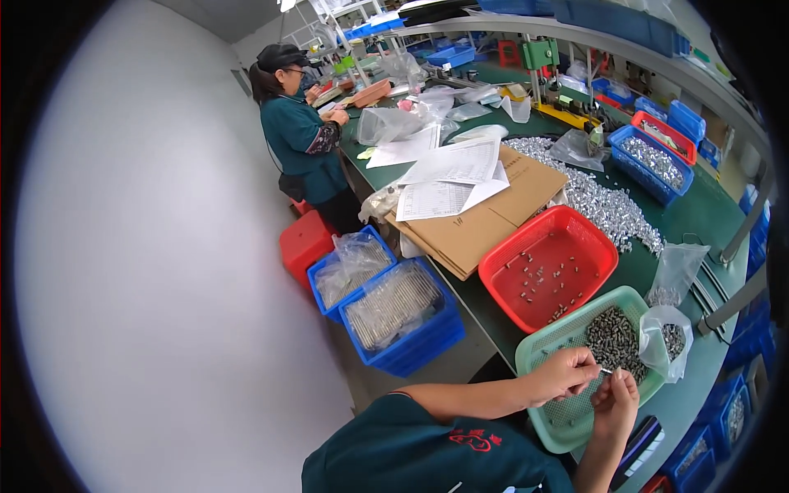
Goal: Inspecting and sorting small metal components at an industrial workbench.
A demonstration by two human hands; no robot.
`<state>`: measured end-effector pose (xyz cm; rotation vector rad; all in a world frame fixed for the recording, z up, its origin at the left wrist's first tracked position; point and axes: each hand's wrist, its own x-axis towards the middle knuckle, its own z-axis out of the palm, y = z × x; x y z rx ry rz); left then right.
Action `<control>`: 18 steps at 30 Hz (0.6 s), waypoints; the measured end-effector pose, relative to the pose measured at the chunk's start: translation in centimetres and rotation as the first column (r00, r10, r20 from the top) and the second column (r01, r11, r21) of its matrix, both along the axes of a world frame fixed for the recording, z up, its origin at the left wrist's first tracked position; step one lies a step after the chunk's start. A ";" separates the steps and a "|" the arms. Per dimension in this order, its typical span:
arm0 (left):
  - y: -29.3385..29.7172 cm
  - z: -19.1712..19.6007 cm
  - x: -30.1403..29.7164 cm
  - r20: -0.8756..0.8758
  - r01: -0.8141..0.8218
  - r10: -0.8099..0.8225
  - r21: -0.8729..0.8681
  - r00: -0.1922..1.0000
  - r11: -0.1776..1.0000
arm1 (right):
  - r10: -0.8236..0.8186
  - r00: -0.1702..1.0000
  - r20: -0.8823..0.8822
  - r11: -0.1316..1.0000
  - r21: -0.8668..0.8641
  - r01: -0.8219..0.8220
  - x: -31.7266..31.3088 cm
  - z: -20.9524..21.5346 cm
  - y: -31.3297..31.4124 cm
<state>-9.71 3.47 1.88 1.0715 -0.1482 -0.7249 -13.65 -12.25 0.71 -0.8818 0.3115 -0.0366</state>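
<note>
Over a light green basket (538, 345), my left hand (565, 375) is closed in a pinch on a small, thin metal piece (606, 370). My right hand (616, 401) pinches at the other end of that piece, its fingers bent close together. The piece is too small to tell its exact kind. Beneath and beyond the hands, a heap of small dark metal cylinders (616, 337) lies in the basket. A clear plastic bag (657, 361) holding similar dark parts rests against the basket's right side.
A red basket (501, 283) with scattered cylinders stands just beyond. Silver parts (575, 177) are heaped farther back, near a blue basket (675, 195). Cardboard (526, 193) and papers (448, 168) lie left. Blue crates (436, 345) stand below the table's left edge; a co-worker (300, 140) stands farther away.
</note>
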 end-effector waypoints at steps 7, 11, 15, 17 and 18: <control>0.9 -0.3 -0.5 -0.180 -0.026 0.017 -0.047 0.983 0.999 | -0.097 0.976 0.195 0.460 -0.861 0.218 -0.4 0.6 -1.0; 0.6 -0.7 -0.3 -0.311 -0.024 0.001 -0.071 0.950 0.997 | -0.021 0.947 0.322 -0.063 -0.945 0.320 -1.0 3.1 -0.1; 2.1 -0.3 0.2 -0.324 -0.095 0.066 -0.073 0.944 0.993 | -0.036 0.925 0.377 0.091 -0.921 0.379 -0.1 4.6 1.1; 2.5 0.9 0.3 -0.334 -0.089 0.048 -0.109 0.941 0.990 | -0.051 0.956 0.287 0.279 -0.916 0.290 0.0 4.8 1.0; 2.5 0.8 0.6 -0.331 -0.061 0.021 -0.110 0.943 0.992 | -0.039 0.967 0.252 0.343 -0.906 0.250 0.0 4.7 0.7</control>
